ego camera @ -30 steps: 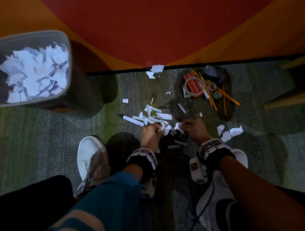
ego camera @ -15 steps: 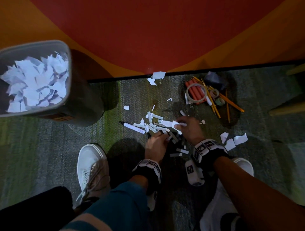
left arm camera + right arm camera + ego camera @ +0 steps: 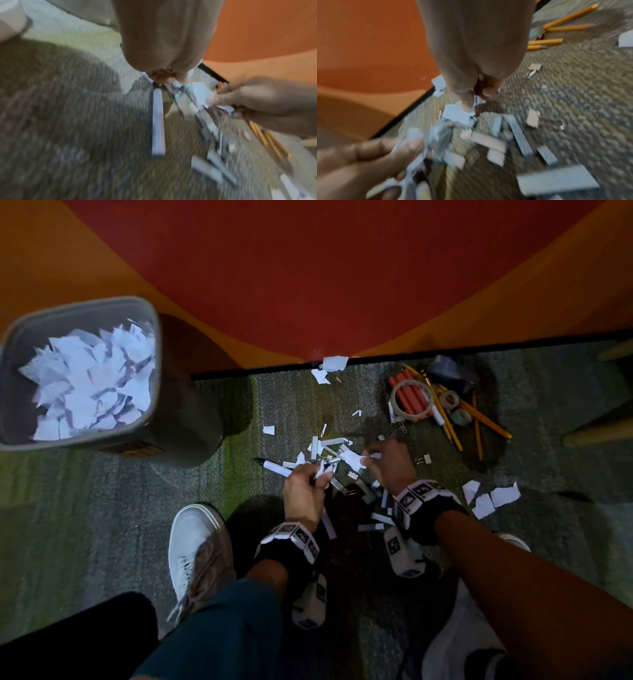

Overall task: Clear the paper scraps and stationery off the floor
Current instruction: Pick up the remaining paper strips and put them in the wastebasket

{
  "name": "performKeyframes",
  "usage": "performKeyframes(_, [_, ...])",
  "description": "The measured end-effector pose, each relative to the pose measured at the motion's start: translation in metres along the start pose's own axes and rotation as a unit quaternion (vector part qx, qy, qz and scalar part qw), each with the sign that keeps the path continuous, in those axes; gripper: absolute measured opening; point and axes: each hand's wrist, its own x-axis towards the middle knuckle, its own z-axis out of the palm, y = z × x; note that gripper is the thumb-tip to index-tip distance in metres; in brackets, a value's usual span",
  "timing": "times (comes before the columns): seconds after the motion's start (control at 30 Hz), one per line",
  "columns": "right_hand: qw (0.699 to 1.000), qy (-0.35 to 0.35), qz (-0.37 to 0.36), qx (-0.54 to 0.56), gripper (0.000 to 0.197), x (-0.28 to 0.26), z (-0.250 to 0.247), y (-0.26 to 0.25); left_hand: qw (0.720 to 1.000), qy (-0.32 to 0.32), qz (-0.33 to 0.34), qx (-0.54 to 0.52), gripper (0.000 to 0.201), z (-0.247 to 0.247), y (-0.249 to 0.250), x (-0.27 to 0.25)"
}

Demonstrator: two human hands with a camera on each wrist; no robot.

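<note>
Nearest the camera, both forearms reach down between two white shoes (image 3: 195, 546) to the grey carpet (image 3: 102, 525), each wrist wrapped in a black band with printed markers.

Left hand (image 3: 303, 491): knuckles up, fingers curled, thumb and fingertips pinching small white paper scraps (image 3: 322, 472). The right wrist view shows the same bunch pressed between its thumb and fingers (image 3: 412, 146); blurred, so the number of pieces cannot be told.

Right hand (image 3: 390, 463): just beside the left, fingers bent downward, pinching a white paper scrap (image 3: 352, 457) between thumb and forefinger. Confirmed in the right wrist view, thumb (image 3: 467, 102) lying on the sheet.

Under and around both hands: a scatter of paper strips and staple bars (image 3: 346, 486) on the carpet. A white marker (image 3: 275, 468) lies just left of the left hand, tip pointing away from it. A binder clip (image 3: 424, 459) sits just right of the right hand.

Further right: three torn scraps (image 3: 493, 498). Further out: yellow pencils (image 3: 479, 414), tape rolls (image 3: 411, 400) and red sticks in a heap. More scraps (image 3: 332, 364) lie against the black baseboard. Far left: grey bin (image 3: 164, 419), holding white torn paper, standing by the orange-red wall (image 3: 308, 268).
</note>
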Motion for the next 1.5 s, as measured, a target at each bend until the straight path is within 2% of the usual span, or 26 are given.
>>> performKeyframes(0.1, [0.998, 0.010, 0.037, 0.052, 0.008, 0.000, -0.016, -0.010, 1.000, -0.013, -0.001, -0.020, 0.016, -0.016, 0.013, 0.009])
performKeyframes(0.2, [0.997, 0.005, -0.003, 0.076, 0.005, 0.003, -0.039, -0.032, 1.000, -0.015, 0.016, -0.015, 0.021, -0.034, 0.038, 0.023])
performKeyframes(0.3, [0.996, -0.022, -0.040, 0.072, 0.010, 0.005, -0.070, -0.074, 0.998, -0.032, 0.044, 0.026, 0.017, -0.067, 0.088, 0.041])
performKeyframes(0.4, [0.994, -0.055, -0.073, 0.052, 0.015, 0.009, -0.098, -0.126, 0.987, -0.057, 0.112, 0.096, 0.022, -0.118, 0.145, 0.060])
performKeyframes(0.53, [0.991, -0.059, -0.119, 0.014, 0.012, 0.013, -0.125, -0.214, 0.949, -0.074, 0.193, 0.238, 0.026, -0.215, 0.220, 0.080])
performKeyframes(0.67, [0.981, -0.070, -0.180, 0.016, 0.012, 0.005, -0.118, -0.310, 0.915, -0.073, 0.199, 0.344, 0.036, -0.319, 0.263, 0.088])
performKeyframes(0.77, [0.978, -0.086, -0.192, 0.003, 0.010, -0.002, -0.090, -0.367, 0.913, -0.054, 0.183, 0.361, 0.025, -0.375, 0.263, 0.089])
performKeyframes(0.83, [0.978, -0.092, -0.188, -0.003, 0.012, -0.006, -0.067, -0.396, 0.920, -0.037, 0.163, 0.355, 0.019, -0.396, 0.248, 0.087])
performKeyframes(0.97, [0.981, -0.099, -0.169, 0.002, 0.014, -0.011, -0.023, -0.428, 0.932, -0.045, 0.103, 0.344, 0.013, -0.403, 0.209, 0.080])
performKeyframes(1.07, [0.972, -0.163, -0.169, -0.004, 0.029, -0.014, -0.008, -0.432, 0.927, -0.069, 0.075, 0.360, 0.051, -0.402, 0.194, 0.077])
performKeyframes(1.13, [0.966, -0.188, -0.177, -0.021, 0.031, -0.011, -0.009, -0.428, 0.925, -0.058, 0.085, 0.367, 0.058, -0.403, 0.191, 0.078])
performKeyframes(1.33, [0.963, -0.176, -0.202, 0.011, 0.041, -0.006, -0.041, -0.403, 0.930, -0.045, 0.145, 0.334, 0.041, -0.392, 0.199, 0.075])
performKeyframes(1.43, [0.964, -0.158, -0.214, 0.002, 0.033, -0.018, -0.069, -0.386, 0.916, -0.073, 0.203, 0.338, 0.032, -0.373, 0.212, 0.064])
performKeyframes(1.5, [0.964, -0.169, -0.205, -0.032, 0.028, -0.025, -0.088, -0.367, 0.907, -0.113, 0.232, 0.334, 0.025, -0.354, 0.224, 0.055])
